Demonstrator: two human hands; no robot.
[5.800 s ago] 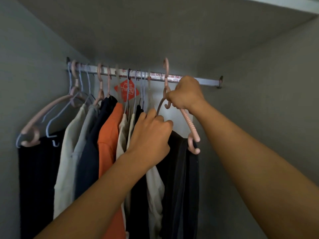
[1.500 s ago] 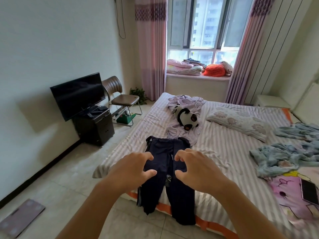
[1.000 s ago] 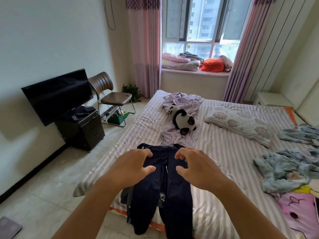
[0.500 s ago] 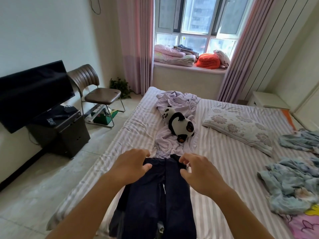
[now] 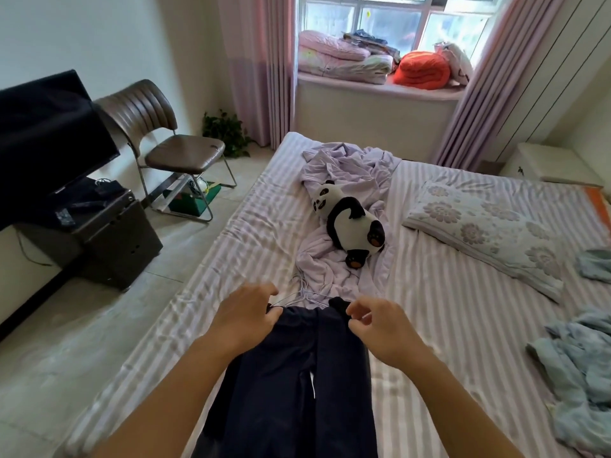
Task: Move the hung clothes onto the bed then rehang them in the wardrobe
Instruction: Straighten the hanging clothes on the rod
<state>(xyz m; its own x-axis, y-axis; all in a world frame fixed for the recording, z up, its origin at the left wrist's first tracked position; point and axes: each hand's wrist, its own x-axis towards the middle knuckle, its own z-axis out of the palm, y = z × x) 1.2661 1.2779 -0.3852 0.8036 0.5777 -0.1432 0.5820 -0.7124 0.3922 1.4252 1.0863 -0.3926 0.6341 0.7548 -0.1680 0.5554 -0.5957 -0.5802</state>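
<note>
A dark navy garment lies flat on the striped bed, running from the near edge toward the middle. A thin pale wire hanger sticks out of its top. My left hand is at the garment's top left corner, with curled fingers closing on the fabric beside the hanger's end. Hovering at the top right corner, my right hand has its thumb and fingertips drawn together right next to the cloth; whether they pinch it is unclear.
A panda plush lies on a crumpled lilac sheet just beyond the garment. A floral pillow and pale blue clothes are to the right. Left of the bed stand a brown chair, a TV and a dark cabinet.
Earlier both hands were on hangers at the wardrobe rail. Since then I have come up to the bed, and my hands have dropped from hovering onto the garment's top corners.
</note>
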